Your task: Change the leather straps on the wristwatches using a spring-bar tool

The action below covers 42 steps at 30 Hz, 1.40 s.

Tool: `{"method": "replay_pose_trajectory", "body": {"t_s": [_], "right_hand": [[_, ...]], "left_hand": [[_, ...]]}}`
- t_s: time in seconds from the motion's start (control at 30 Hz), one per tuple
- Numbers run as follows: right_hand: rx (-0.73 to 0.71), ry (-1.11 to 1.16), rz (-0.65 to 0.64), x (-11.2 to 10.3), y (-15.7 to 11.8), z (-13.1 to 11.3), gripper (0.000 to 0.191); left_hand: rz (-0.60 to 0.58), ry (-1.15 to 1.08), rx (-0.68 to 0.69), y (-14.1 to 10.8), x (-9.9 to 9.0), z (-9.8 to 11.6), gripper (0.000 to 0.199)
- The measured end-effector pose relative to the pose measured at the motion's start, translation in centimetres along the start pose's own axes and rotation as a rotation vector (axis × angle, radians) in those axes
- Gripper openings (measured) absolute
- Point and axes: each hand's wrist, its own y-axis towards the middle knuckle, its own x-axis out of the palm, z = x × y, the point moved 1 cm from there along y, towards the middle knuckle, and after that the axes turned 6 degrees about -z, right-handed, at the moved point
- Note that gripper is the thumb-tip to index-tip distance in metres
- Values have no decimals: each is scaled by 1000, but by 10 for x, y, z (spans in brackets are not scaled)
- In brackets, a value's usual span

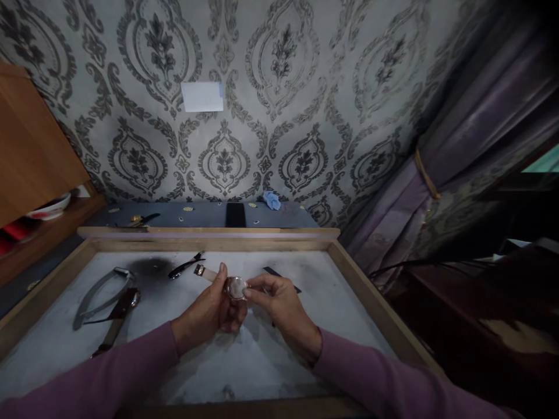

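A round-faced wristwatch [236, 287] is held over the white-bottomed, wood-framed tray [358, 291]. My left hand [216, 308] is closed round its left side, thumb up, with a pale strap end reaching out behind the thumb. With thumb and forefinger, my right hand [286, 305] pinches the right edge of the watch case. Whether a small part sits in that pinch I cannot make out. Behind the right hand lies a dark flat strip [269, 270], partly covered. A shiny black hand tool [186, 266] rests farther back, left of the watch.
At the tray's left lie a grey strap loop [98, 307] and another watch [134, 299] with a dark strap. Beyond the tray's back rim, a black phone-like slab [236, 215] and a crumpled blue cloth [272, 201] lie on a ledge. A purple curtain [393, 203] hangs at right.
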Motion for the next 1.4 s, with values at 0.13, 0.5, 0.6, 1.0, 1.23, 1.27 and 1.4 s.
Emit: {"method": "replay_pose_trajectory", "body": {"t_s": [0.13,0.5,0.6,1.0,1.23,1.27,1.4], "right_hand": [[42,44,1,-2,1,1,20],[49,21,23,-11,5,2,20],[57,5,-1,-8,4,-1,18],[96,8,-61,1,-3,-7,23],[109,16,-74,3,-4,-7,25],[105,7,-72,3,-4,-7,26],[93,-53,-90,2,-4,-6,29]], "left_hand": [[-23,-37,-81,-4,-6,-4,68],[323,623,111,-39,-32,44,37],[284,579,204,-33,-29,47,28],[-23,533,153,-13,-13,30,23],[-28,548,144,-15,-5,32,21],[-19,561,145,-16,-4,33,20],[12,600,137,-17,-3,36,17]]}}
